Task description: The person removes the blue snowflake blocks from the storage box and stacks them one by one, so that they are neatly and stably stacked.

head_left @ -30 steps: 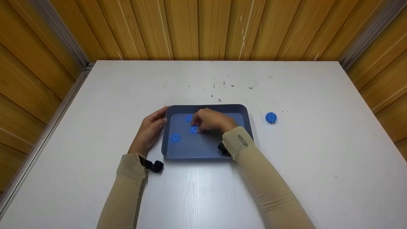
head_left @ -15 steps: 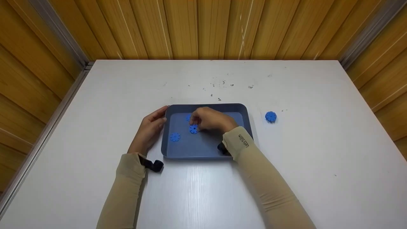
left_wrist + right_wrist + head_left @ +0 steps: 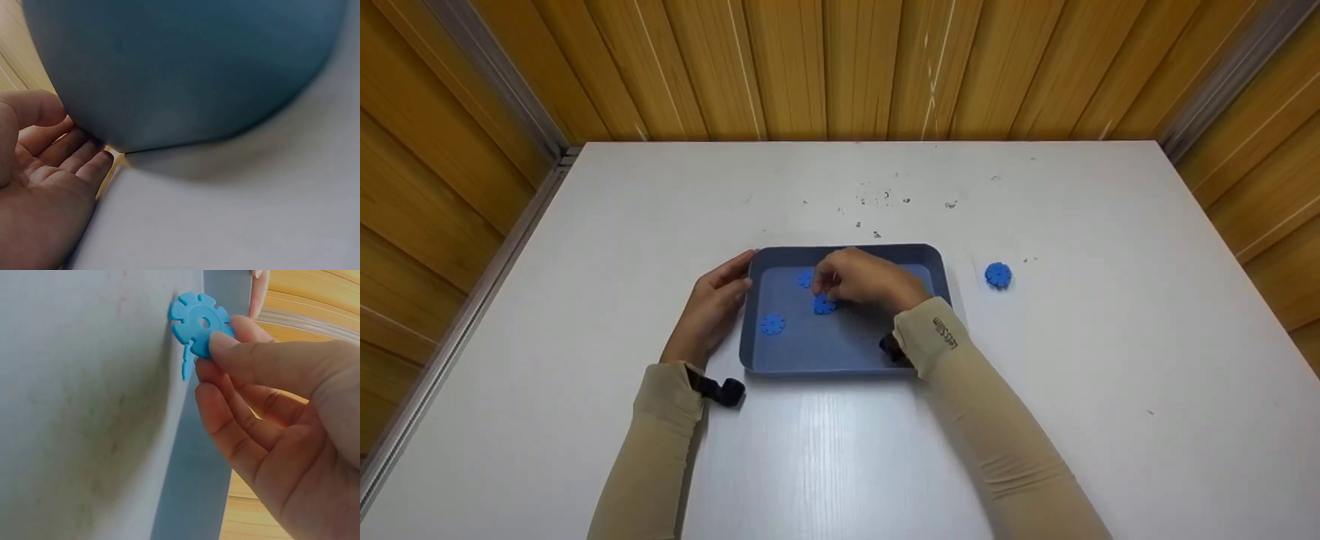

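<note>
My right hand [image 3: 862, 279] is over the middle of the blue-grey tray [image 3: 840, 366]. Between thumb and fingers it pinches a blue notched snowflake disc [image 3: 188, 312], which has a hole at its centre and appears tilted up in the right wrist view. Just behind it in that view, another disc [image 3: 185, 365] shows edge-on. Two more lie flat in the tray: one disc [image 3: 772, 324] at left, another disc [image 3: 805, 279] near the back, close to my right fingertips. Against the tray's left side rests my left hand [image 3: 711, 304]; its fingers and thumb [image 3: 48, 109] touch the wall.
Right of the tray, on the white table [image 3: 1110, 337], sits a blue disc [image 3: 998, 275] that looks like a small stack. Dark scuff marks dot the tabletop behind the tray. Wood-patterned walls [image 3: 855, 67] stand around the back and sides.
My right hand has shifted slightly right, and the pinched disc has lifted and tilted with it. My left hand and the tray stay in place.
</note>
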Available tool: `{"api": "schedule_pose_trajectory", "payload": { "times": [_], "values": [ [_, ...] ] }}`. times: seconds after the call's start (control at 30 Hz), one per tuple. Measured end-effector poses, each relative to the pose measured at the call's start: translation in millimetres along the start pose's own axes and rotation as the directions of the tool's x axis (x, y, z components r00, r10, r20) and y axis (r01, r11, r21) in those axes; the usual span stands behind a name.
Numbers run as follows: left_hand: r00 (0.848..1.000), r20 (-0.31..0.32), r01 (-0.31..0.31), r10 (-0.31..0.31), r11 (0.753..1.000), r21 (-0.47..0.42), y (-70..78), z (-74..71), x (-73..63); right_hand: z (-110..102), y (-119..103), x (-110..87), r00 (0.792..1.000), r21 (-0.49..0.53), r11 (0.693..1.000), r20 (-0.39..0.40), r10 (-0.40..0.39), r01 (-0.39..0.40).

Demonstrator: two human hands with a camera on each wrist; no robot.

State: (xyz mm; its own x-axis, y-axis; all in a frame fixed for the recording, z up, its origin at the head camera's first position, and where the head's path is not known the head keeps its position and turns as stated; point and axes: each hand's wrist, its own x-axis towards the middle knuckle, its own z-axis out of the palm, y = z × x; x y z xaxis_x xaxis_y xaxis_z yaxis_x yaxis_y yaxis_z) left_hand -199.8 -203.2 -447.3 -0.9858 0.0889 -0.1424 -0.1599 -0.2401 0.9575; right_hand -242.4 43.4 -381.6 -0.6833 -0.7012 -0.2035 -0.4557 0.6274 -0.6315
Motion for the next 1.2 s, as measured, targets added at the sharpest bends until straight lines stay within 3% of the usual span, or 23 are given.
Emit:
{"api": "schedule_pose_trajectory", "payload": {
  "times": [0.53,1.07,1.2],
  "values": [
    [1.0,0.027,-0.006,0.006,1.0,-0.001,-1.3,-1.0,0.1,-24.4,5.9,-22.5,0.996,-0.071,0.995,-0.054,-0.069,0.065],
    [1.0,0.014,-0.005,0.005,1.0,-0.012,-0.3,-0.7,-0.5,-50.4,28.4,-53.0,0.986,-0.015,0.999,-0.161,-0.045,0.043],
    [1.0,0.011,-0.006,0.006,1.0,-0.002,-0.3,-0.7,-0.2,-56.5,33.6,-62.8,0.98,0.013,1.0,-0.197,-0.002,0.004]
  ]
}}
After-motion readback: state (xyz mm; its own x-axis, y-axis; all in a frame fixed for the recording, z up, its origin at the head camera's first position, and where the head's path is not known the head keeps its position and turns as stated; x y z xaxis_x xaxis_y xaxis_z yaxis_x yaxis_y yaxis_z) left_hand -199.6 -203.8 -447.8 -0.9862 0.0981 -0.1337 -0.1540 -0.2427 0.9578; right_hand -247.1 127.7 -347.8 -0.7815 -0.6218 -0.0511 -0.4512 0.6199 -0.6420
